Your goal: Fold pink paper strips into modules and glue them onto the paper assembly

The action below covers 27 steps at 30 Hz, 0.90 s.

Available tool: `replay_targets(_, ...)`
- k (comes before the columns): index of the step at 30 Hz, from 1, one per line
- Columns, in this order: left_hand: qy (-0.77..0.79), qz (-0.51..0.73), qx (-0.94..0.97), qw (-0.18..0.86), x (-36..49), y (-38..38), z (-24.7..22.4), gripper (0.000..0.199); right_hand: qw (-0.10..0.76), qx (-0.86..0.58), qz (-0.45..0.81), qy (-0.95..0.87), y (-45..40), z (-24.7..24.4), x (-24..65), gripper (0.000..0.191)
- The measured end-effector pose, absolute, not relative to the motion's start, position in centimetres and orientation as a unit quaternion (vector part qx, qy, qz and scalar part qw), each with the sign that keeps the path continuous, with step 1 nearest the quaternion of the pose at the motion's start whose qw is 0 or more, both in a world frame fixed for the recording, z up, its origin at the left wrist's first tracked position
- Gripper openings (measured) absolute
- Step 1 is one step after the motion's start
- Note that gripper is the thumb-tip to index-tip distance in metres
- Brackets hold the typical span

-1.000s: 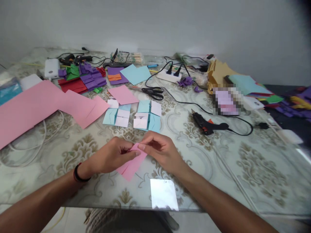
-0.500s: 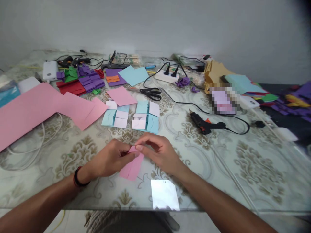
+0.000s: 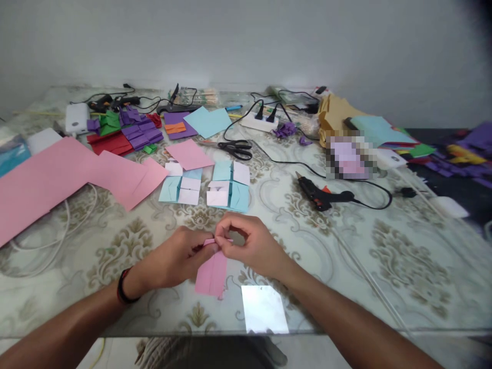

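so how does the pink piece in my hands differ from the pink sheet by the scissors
The held piece is pinched in the fingers of your left hand and right hand, while the loose sheet lies untouched near the scissors. The held piece looks like a narrow strip with lengthwise fold lines; the loose sheet is squarish, with no crease visible. Both are pink paper.

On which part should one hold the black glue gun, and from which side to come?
Probably best: grip the glue gun by its handle, from above and the right. It lies flat, the slim handle extending right, while the nozzle, possibly hot, points far left. Mind the cable at the handle's end.
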<state>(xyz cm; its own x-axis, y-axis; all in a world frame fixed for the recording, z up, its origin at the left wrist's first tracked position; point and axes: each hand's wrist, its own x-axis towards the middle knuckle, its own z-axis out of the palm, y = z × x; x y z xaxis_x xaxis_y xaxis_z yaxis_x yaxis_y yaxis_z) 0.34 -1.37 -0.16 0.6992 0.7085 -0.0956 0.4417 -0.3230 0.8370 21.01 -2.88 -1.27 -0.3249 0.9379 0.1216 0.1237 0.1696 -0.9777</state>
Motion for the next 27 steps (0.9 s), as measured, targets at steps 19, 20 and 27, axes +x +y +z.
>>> replay_targets(19,0.420,0.235,0.747,0.459,-1.1,-0.2,1.5,0.047,0.434,-0.436,0.468,-0.635,-2.4,0.3,22.4,0.013)
replay_targets(20,0.431,0.236,0.740,0.459,-1.2,-0.1,1.5,0.047,0.437,-0.438,0.475,-0.626,-2.3,0.3,22.4,0.012)
replay_targets(27,0.382,0.190,0.751,0.504,-0.7,-0.3,1.3,0.032,0.411,-0.429,0.489,-0.638,-2.7,-0.5,21.6,0.009)
